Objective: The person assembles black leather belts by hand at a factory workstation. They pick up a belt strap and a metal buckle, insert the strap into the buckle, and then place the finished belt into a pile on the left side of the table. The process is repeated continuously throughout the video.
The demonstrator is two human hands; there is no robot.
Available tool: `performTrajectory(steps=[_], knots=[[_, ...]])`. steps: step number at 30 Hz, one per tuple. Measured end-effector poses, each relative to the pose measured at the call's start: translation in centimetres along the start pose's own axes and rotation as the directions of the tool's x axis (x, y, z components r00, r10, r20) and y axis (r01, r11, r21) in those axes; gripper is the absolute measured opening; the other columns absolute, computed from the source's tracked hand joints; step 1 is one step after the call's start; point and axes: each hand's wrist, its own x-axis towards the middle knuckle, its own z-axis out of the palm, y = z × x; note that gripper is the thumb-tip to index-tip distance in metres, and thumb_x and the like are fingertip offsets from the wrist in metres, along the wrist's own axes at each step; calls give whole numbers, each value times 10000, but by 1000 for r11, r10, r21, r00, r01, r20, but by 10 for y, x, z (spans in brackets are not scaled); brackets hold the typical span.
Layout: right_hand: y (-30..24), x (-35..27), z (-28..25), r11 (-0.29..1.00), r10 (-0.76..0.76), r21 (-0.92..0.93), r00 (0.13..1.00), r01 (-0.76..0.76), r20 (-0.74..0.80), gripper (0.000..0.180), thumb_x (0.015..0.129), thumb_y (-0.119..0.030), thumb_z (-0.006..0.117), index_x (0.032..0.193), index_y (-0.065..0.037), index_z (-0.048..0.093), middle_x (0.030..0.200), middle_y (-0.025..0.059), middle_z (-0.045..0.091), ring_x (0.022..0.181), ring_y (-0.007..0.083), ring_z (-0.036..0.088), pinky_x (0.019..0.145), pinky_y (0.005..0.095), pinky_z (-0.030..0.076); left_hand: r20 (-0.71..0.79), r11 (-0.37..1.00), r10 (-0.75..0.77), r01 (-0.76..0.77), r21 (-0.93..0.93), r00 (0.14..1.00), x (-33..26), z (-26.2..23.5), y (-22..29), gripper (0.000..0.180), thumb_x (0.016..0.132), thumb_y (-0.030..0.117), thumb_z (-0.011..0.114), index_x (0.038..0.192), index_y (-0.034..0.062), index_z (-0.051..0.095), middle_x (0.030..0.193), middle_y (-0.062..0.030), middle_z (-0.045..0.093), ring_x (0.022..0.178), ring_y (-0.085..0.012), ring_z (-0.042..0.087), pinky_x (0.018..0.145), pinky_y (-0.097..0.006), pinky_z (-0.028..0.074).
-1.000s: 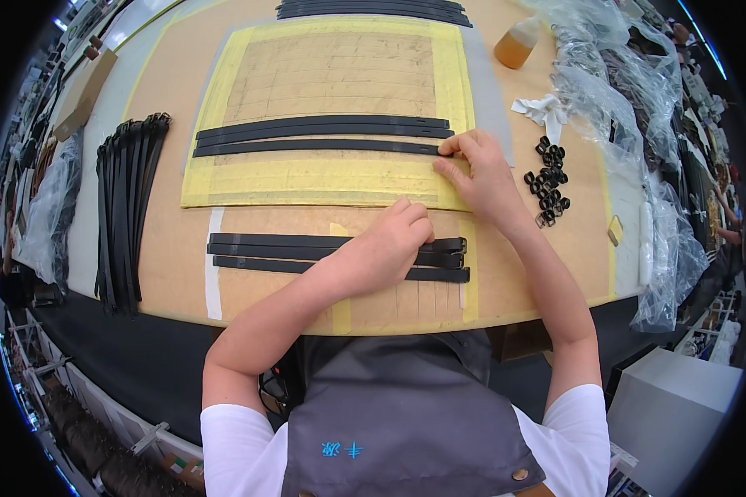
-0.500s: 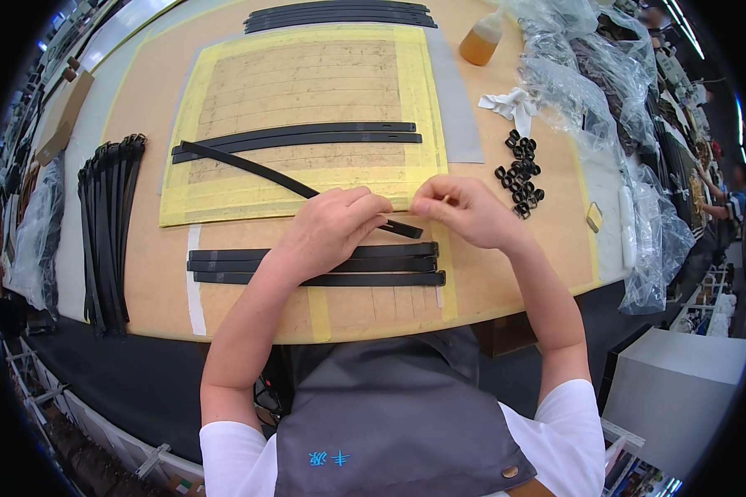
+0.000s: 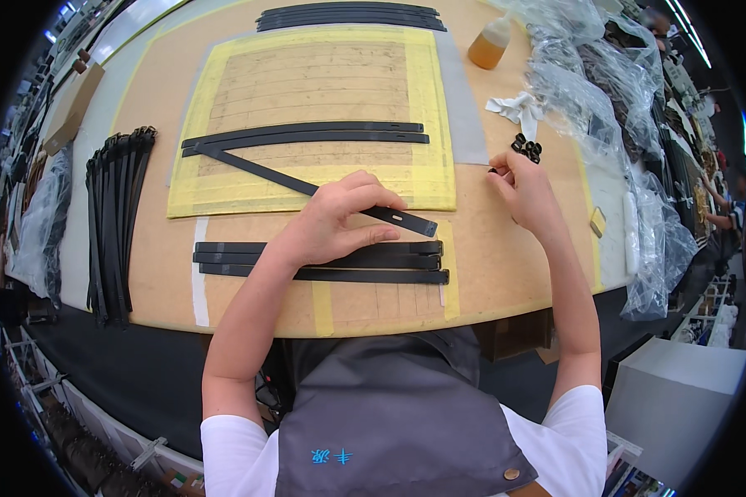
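A black flat strap (image 3: 261, 172) lies slanted across the lower edge of the yellow-taped board (image 3: 307, 195). My left hand (image 3: 331, 219) grips it near its right end, fingers above and thumb below; a small slot shows in that end. Over the pile of small black loops (image 3: 526, 147) is my right hand (image 3: 524, 195), its thumb and fingertips pinched around a small black loop (image 3: 494, 171). The hand hides much of the pile. Two more straps (image 3: 331, 132) lie on the board, and several straps (image 3: 373, 276) lie stacked below my left hand.
A bundle of black straps (image 3: 116, 224) hangs over the table's left edge. More straps (image 3: 348, 15) lie at the far side. A bottle of amber liquid (image 3: 489, 45), a white cloth (image 3: 518, 108), a small yellow block (image 3: 598, 221) and clear plastic wrap (image 3: 572, 74) are at the right.
My right hand has moved away from the strap's end, rightward to the pile of loops. My left hand still holds the strap, its thumb now farther from the fingers.
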Motion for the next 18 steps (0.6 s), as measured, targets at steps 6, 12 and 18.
performTrajectory(steps=[6, 12, 18], knots=[[-31, -32, 25, 467, -82, 862, 960, -199, 266, 239, 982, -128, 731, 1182, 0, 709, 1082, 66, 732, 972, 133, 711, 866, 263, 567, -34, 977, -172, 175, 121, 985, -5, 2, 4, 312, 819, 111, 840, 1123, 88, 776, 830, -55, 648, 843, -229, 639, 709, -356, 519], [-47, -45, 56, 169, -55, 930, 939, -326, 339, 187, 989, -108, 710, 1149, -11, 716, 1077, 76, 734, 989, 169, 728, 893, 279, 589, -135, 967, -32, 64, 245, 990, -4, 8, 3, 354, 812, 75, 846, 1161, 97, 787, 781, -35, 599, 754, -186, 573, 650, -336, 477], [-52, -45, 60, 89, -52, 949, 950, -301, 306, 174, 973, -74, 698, 1137, -19, 671, 1034, 64, 728, 934, 156, 721, 865, 263, 584, -136, 964, -2, 38, 262, 991, -6, 12, -2, 370, 816, 114, 854, 1179, 116, 783, 784, -33, 585, 737, -193, 559, 641, -337, 480]])
